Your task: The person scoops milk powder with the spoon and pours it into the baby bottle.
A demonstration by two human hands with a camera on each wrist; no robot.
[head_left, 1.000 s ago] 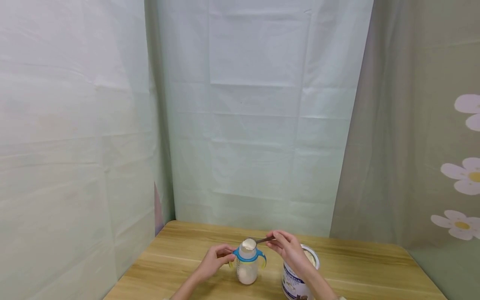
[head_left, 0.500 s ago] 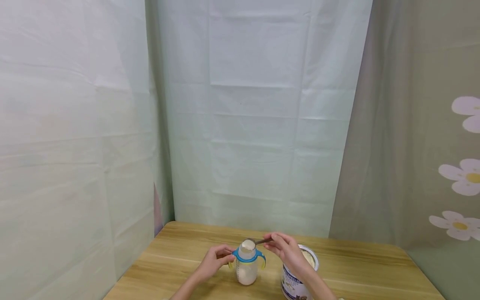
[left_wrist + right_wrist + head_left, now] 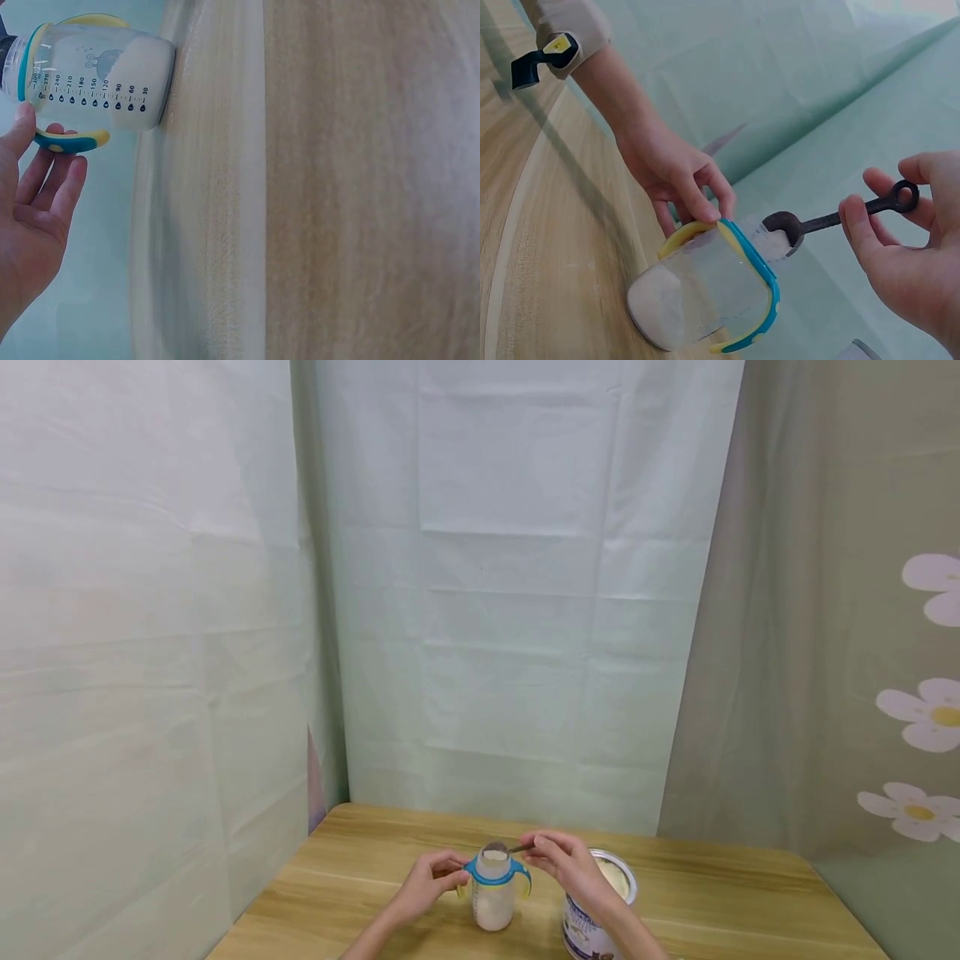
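A clear baby bottle (image 3: 492, 906) with a blue-and-yellow two-handled collar stands upright on the table, white powder in its lower part. My left hand (image 3: 431, 883) pinches one of its handles (image 3: 75, 141) between thumb and fingers. From the other side, my right hand (image 3: 572, 870) holds a dark measuring scoop (image 3: 821, 223) by its ringed handle. The scoop's bowl is tipped at the bottle's open mouth, with some powder visible there. Below my right forearm stands an open can (image 3: 585, 931) of pale powder, partly hidden by that arm.
The wooden table (image 3: 720, 893) spreads around the bottle and can. Pale curtains (image 3: 510, 652) hang behind and on both sides, the right one (image 3: 787, 652) printed with white flowers.
The scoop, earlier heaped with powder over the bottle mouth, has turned over so its dark bowl shows. My right hand has shifted slightly left and down; my left hand stays on the handle.
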